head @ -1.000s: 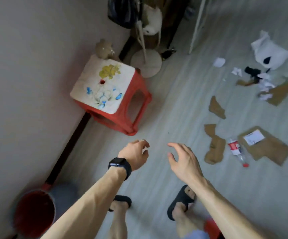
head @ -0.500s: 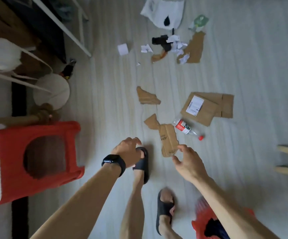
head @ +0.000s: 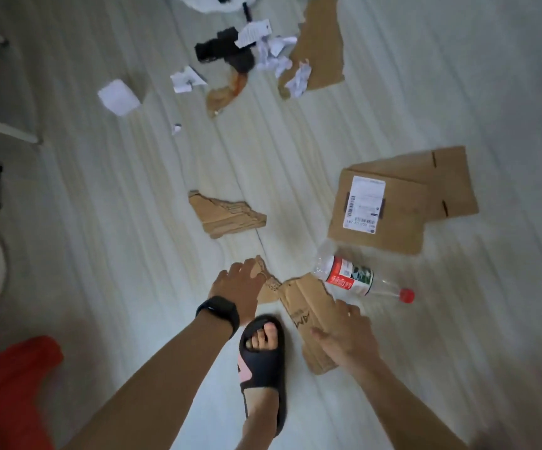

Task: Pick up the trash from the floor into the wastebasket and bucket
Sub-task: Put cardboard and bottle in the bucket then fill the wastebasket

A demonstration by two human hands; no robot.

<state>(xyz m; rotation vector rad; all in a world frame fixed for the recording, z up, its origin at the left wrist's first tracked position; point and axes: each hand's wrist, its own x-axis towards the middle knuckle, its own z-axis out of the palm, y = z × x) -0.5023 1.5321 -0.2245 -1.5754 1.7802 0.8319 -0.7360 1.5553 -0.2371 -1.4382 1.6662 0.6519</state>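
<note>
Trash lies scattered over the pale floor. My left hand (head: 238,287), a black watch on its wrist, reaches down to a small torn cardboard scrap (head: 271,285) and its fingertips touch the scrap's edge. My right hand (head: 347,339) rests with spread fingers on a long cardboard strip (head: 308,306) beside it. A clear plastic bottle (head: 350,280) with a red cap lies just right of the strip. Neither the wastebasket nor the bucket is in view.
Farther off lie a folded cardboard piece (head: 227,216), a labelled flat box (head: 380,216), a big cardboard sheet (head: 323,50), crumpled papers (head: 276,55) and a black item (head: 221,48). My slippered foot (head: 261,355) stands between my arms. A red stool (head: 10,384) is at the lower left.
My view swung from the red stool and the wall to the trash. I stepped forward and both hands dropped to the cardboard pieces, which they were hovering short of.
</note>
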